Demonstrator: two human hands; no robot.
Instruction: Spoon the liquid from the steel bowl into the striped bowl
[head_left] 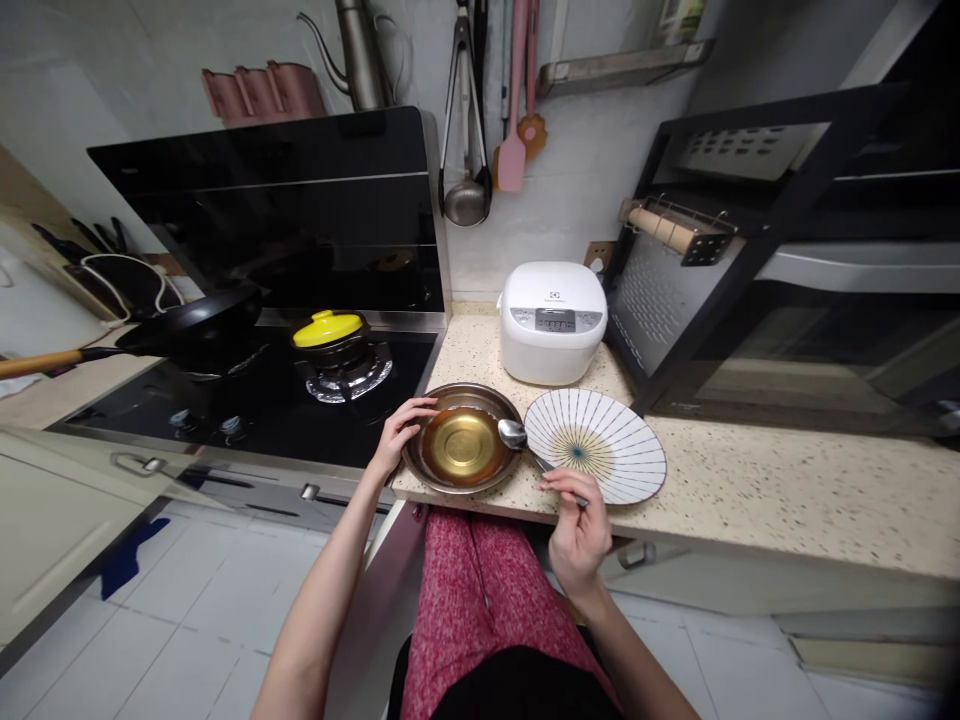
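Closest in: R hand, fingers clamped on the spoon, its tip over the R edge of the metal basin; contact, can't tell. L hand, fingers apart, touches the L rim. Basin's at the counter's front edge. Progress, afaict: amber liquid already in, prob. mid-job. Plate alongside, yellowish centre: glaze or residue? Unclear, so what's left is too. Behind, rice cooker.
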